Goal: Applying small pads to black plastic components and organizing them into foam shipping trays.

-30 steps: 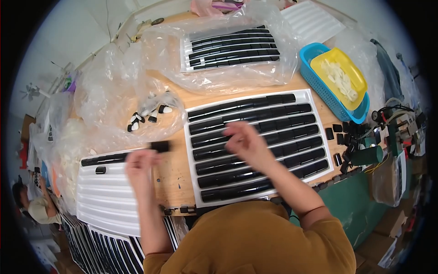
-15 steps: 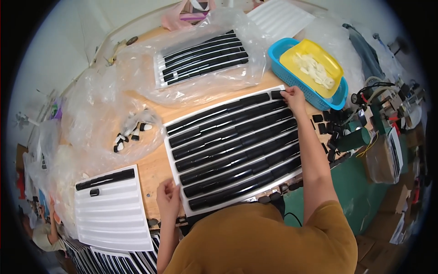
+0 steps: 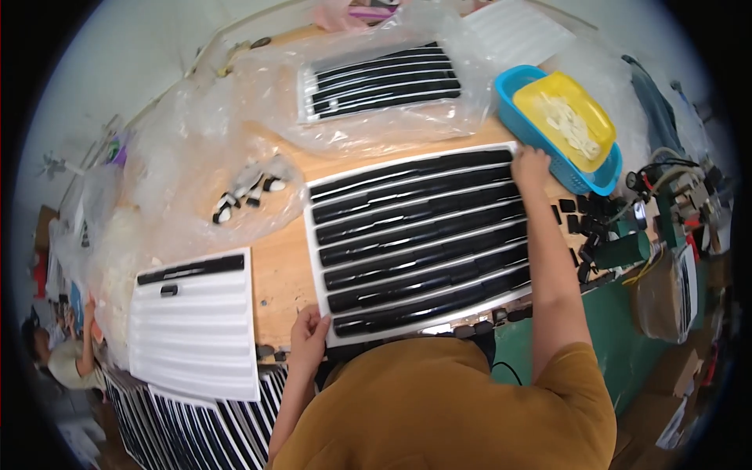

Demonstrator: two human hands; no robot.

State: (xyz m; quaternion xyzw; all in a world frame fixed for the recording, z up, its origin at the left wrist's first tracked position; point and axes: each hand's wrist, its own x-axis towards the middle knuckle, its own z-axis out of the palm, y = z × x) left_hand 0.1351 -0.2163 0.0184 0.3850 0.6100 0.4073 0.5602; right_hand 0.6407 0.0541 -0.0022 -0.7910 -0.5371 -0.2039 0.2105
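Observation:
A white rectangular tray (image 3: 313, 235) with rows of black parts lies on the wooden table in front of me. My left hand (image 3: 309, 338) grips its near left corner. My right hand (image 3: 530, 167) holds its far right corner, arm stretched across the tray's right side. To the left lies another white ribbed tray (image 3: 196, 329) with one black strip along its top row and one small black piece.
A further filled tray (image 3: 384, 78) sits in clear plastic wrap at the back. A blue basket (image 3: 595, 184) holding a yellow one stands at the right. Loose black parts (image 3: 243, 192) lie in a plastic bag. Stacked trays (image 3: 196, 431) sit low left. Another person (image 3: 55, 356) is far left.
Both hands left the middle of the tray and moved out to opposite corners, left to the near left, right to the far right. The view swung left and down.

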